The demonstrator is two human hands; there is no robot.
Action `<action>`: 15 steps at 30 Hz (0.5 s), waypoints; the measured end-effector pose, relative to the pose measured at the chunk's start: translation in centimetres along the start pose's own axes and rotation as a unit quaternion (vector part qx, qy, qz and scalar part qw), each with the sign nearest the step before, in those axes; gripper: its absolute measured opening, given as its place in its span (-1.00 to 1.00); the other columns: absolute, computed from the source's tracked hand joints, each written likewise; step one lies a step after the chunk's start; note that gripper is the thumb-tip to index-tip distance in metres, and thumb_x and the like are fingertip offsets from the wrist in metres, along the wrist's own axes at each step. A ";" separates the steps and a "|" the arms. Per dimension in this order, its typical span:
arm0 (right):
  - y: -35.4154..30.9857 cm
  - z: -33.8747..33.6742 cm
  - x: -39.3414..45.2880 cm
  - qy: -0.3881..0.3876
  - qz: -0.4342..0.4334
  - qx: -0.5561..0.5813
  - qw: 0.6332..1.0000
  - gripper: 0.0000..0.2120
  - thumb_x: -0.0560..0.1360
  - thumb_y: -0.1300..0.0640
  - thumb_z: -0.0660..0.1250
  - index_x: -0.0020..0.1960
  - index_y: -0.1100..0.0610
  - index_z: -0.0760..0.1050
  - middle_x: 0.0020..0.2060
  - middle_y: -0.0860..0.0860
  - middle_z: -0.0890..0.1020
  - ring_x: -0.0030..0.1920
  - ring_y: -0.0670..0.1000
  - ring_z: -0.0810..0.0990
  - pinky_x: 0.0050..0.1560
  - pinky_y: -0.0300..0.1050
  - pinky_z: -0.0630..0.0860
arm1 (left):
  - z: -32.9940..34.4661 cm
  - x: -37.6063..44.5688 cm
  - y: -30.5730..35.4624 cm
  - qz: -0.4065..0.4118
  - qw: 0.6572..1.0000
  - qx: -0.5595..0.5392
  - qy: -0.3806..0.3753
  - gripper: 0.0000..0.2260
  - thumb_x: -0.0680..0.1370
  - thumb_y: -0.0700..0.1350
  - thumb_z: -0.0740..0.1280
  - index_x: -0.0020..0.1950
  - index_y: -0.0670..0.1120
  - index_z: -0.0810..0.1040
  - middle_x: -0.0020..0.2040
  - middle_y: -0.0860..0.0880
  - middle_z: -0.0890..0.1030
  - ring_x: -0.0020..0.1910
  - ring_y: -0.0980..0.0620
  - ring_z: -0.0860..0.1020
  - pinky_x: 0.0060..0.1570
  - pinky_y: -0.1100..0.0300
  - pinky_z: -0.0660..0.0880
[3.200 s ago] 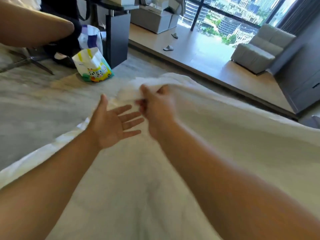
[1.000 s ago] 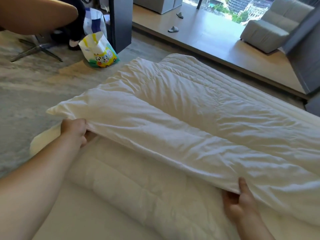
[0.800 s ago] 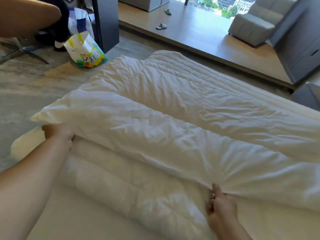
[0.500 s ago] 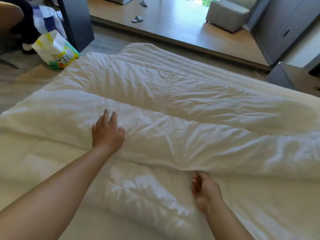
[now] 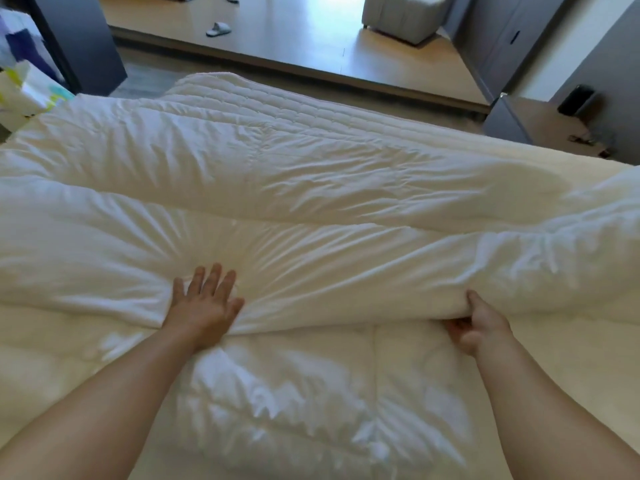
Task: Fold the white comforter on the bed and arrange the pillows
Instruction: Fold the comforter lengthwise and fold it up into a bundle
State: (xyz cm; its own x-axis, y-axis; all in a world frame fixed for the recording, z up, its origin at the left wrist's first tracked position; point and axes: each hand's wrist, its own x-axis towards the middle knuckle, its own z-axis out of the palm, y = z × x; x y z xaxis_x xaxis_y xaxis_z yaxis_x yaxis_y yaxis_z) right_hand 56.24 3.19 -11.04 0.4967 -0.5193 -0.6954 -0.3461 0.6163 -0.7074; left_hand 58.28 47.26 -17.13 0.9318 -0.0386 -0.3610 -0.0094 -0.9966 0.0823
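Note:
The white comforter (image 5: 311, 188) lies across the bed in long folded layers, with a folded edge running left to right in front of me. My left hand (image 5: 204, 303) presses flat on that upper fold, fingers spread, creasing the fabric around it. My right hand (image 5: 474, 323) grips the folded edge further right, thumb on top and fingers tucked underneath. A lower layer of the comforter (image 5: 311, 393) spreads beneath both arms. No pillow is in view.
Beyond the bed lies a raised wooden floor (image 5: 311, 39) with a slipper (image 5: 218, 28) and a grey sofa (image 5: 401, 12). A dark cabinet (image 5: 79, 39) and a colourful bag (image 5: 27, 91) stand at the left. A dark bedside table (image 5: 540, 123) is at the right.
My left hand slid right along the upper fold and flattened on it. My right hand moved right and closed on the folded edge. The view tilted down and right.

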 end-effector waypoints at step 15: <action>4.8 -8.8 -4.8 0.005 -0.016 -0.110 0.994 -0.87 0.50 0.16 0.41 -0.04 0.20 0.52 -0.13 0.15 0.63 -0.21 0.10 0.59 -0.38 -0.09 0.61 | -2.2 -1.1 1.3 0.007 1.000 0.001 0.013 -0.23 0.51 0.40 0.03 0.62 0.06 -0.05 0.63 0.03 -0.11 0.60 -0.02 -0.07 0.50 -0.11 -0.04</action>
State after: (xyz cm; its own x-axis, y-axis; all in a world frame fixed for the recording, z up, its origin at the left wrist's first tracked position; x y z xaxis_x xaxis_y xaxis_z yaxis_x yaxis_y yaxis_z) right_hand 45.20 3.48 -12.23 0.5028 -0.5430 -0.6726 -0.4958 0.4562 -0.7390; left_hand 58.08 46.17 -14.59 0.9409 -0.0515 -0.3348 -0.0239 -0.9960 0.0860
